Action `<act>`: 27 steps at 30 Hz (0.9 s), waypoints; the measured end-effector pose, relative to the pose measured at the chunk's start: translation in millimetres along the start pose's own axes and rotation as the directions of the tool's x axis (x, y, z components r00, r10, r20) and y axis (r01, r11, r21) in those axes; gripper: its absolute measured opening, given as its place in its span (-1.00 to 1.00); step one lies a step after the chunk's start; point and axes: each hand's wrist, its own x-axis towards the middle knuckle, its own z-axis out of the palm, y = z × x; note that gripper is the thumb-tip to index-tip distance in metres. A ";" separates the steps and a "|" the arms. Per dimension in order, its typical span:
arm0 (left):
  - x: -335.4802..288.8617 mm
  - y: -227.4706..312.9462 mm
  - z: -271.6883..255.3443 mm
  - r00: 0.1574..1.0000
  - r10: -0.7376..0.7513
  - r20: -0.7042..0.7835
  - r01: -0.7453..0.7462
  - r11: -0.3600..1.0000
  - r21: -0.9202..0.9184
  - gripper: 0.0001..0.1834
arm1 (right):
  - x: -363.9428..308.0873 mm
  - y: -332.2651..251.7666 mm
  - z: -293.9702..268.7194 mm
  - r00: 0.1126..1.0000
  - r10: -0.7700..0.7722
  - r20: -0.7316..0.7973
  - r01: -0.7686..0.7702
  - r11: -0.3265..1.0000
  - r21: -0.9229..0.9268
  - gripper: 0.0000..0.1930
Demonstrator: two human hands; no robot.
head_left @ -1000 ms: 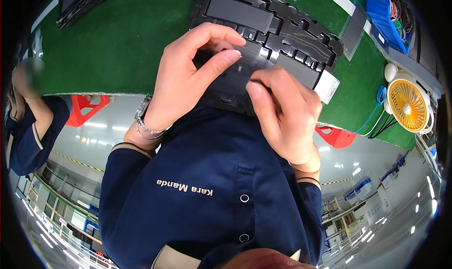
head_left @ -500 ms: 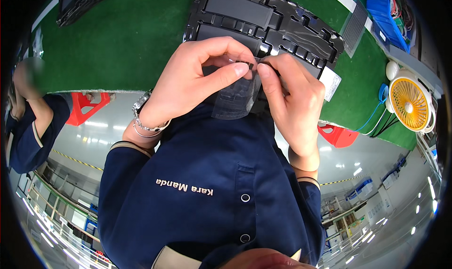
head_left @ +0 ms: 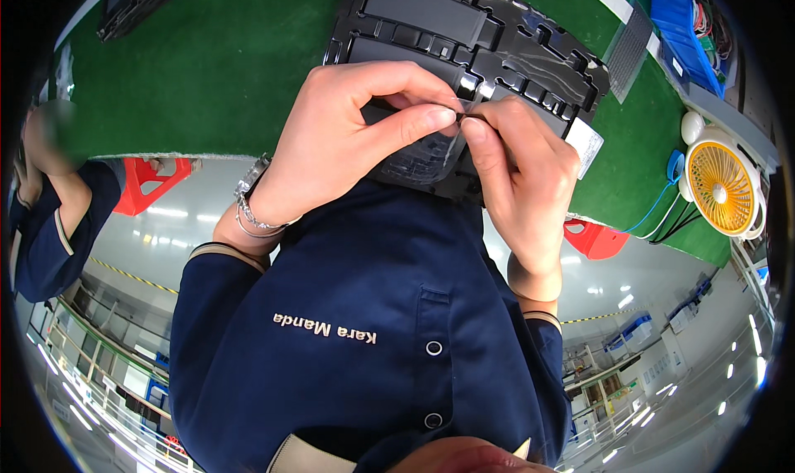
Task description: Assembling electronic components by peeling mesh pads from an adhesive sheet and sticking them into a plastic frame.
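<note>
My left hand (head_left: pixel 356 137) pinches a clear plastic film (head_left: pixel 421 161) between thumb and forefinger, and the film hangs down below the fingers. Close against it, my right hand (head_left: pixel 526 175) is closed in a pinch at the film's upper edge. A small dark piece (head_left: pixel 469 117) shows between the two sets of fingertips; its kind is too small to tell. Behind both hands a glossy black moulded tray (head_left: pixel 542 71) lies on the green table, with flat dark grey panels (head_left: pixel 424 14) in its slots. My hands cover part of its near side.
A white label sheet (head_left: pixel 585 147) sticks out at the tray's right. Further right are a grey mesh strip (head_left: pixel 629 55), a blue bin (head_left: pixel 683 30) of wires and a yellow-and-white fan (head_left: pixel 719 183) with cables. Another person's arm (head_left: pixel 70 200) is at far left, near a red stool (head_left: pixel 153 183).
Both hands have shifted slightly to the right, and their fingertips are closer together. The film has turned and hangs a little higher, partly behind my left hand.
</note>
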 end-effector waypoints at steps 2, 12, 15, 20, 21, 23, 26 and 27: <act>0.4 -0.6 -0.1 1.000 0.010 0.003 -0.010 1.000 0.005 -0.89 | 0.4 0.6 -0.9 1.000 -0.002 0.013 0.002 1.000 0.019 -0.92; -5.9 -1.3 -1.0 0.996 -0.057 0.065 0.058 0.998 -0.018 -0.90 | 0.0 3.6 2.7 0.998 -0.052 -0.026 0.053 0.997 0.058 -0.91; -11.4 -3.3 -12.0 0.988 -0.152 0.008 0.151 0.986 0.069 -0.90 | -1.2 5.2 -1.7 0.998 0.005 0.066 -0.012 0.994 0.109 -0.90; -18.3 -9.8 -27.5 0.980 0.153 0.128 -0.198 0.668 0.718 -0.93 | -1.9 27.3 9.3 0.973 0.232 -0.015 -0.215 0.925 0.314 -0.83; -18.5 -9.8 -26.0 0.980 0.154 0.129 -0.199 0.665 0.720 -0.93 | -2.1 30.0 11.6 0.961 0.277 0.008 -0.263 0.902 0.343 -0.81; -16.4 -8.9 -20.8 0.965 0.184 0.184 -0.256 0.544 0.799 -0.93 | -1.8 31.7 14.9 0.960 0.279 0.004 -0.261 0.894 0.365 -0.80; -12.2 -11.6 -15.1 0.967 0.209 0.147 -0.235 0.499 0.834 -0.93 | 0.7 32.0 15.0 0.960 0.278 -0.027 -0.251 0.900 0.357 -0.80; -8.8 -11.6 -14.9 0.965 0.232 0.121 -0.223 0.485 0.846 -0.93 | 0.1 32.4 14.2 0.961 0.273 -0.031 -0.246 0.905 0.348 -0.81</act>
